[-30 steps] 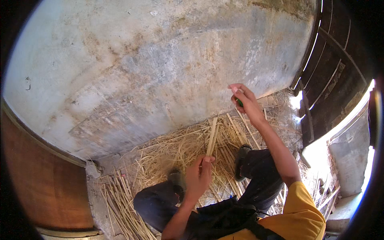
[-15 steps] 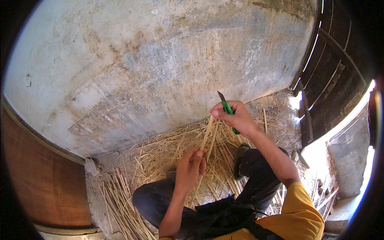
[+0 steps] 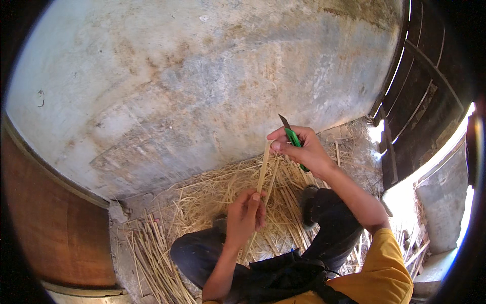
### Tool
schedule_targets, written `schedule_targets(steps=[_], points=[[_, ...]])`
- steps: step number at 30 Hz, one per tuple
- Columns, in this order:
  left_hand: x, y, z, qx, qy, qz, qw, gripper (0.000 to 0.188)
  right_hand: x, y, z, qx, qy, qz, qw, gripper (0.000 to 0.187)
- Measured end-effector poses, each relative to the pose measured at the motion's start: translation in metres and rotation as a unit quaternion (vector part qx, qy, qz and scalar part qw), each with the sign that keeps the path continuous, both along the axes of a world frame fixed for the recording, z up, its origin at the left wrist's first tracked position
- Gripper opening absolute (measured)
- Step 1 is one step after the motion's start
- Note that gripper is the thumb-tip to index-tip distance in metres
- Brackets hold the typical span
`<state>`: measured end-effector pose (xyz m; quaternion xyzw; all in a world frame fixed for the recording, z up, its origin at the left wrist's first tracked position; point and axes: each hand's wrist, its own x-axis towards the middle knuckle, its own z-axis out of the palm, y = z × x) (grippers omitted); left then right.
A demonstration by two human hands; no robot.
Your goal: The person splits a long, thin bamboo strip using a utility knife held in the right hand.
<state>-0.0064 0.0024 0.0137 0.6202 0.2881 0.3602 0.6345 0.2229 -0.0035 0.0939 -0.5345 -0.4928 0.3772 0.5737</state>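
My left hand (image 3: 244,215) pinches a pale, flat bamboo-like strip (image 3: 264,169) between thumb and fingers, low on its length. The strip rises from there to my right hand (image 3: 306,152), whose thumb and fingertips are at its top end. That same right hand is closed round a green utility knife (image 3: 293,138), its dark blade pointing up and away. Beside the strip runs another thin pale strand; I cannot tell whether it is part of the same piece. Below my left hand the strip's lower end slants down toward my lap.
Thin shavings (image 3: 202,195) cover the floor between my bent legs and the stained wall (image 3: 202,101). A bundle of long sticks (image 3: 157,258) lies at my left. Brown wooden panelling (image 3: 55,218) stands far left, and dark boards (image 3: 420,86) with bright gaps stand at the right.
My right hand has shifted slightly right, with the knife still in it. The strip stands a little more upright between my hands. The whole view has moved slightly.
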Motion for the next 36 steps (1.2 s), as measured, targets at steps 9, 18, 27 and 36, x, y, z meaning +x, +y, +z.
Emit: schedule_targets(steps=[9, 18, 27, 36], points=[[-0.002, 0.000, 0.014, 0.007, 0.028, -0.014, 0.999, 0.027, 0.002, 0.003, -0.006, 0.009, -0.022, 0.005, 1.000, 0.028], [0.010, 0.000, 0.003, 0.083, 0.076, 0.011, 0.994, 0.027, 0.014, -0.003, -0.016, 0.026, -0.014, -0.057, 0.998, 0.017], [0.016, 0.000, 0.006, 0.064, 0.110, -0.003, 0.992, 0.025, 0.026, -0.004, -0.035, 0.003, -0.112, -0.062, 0.992, 0.015], [0.014, 0.004, -0.007, -0.079, 0.062, 0.038, 0.994, 0.026, 0.007, -0.007, -0.046, 0.128, -0.218, -0.045, 0.966, 0.031]])
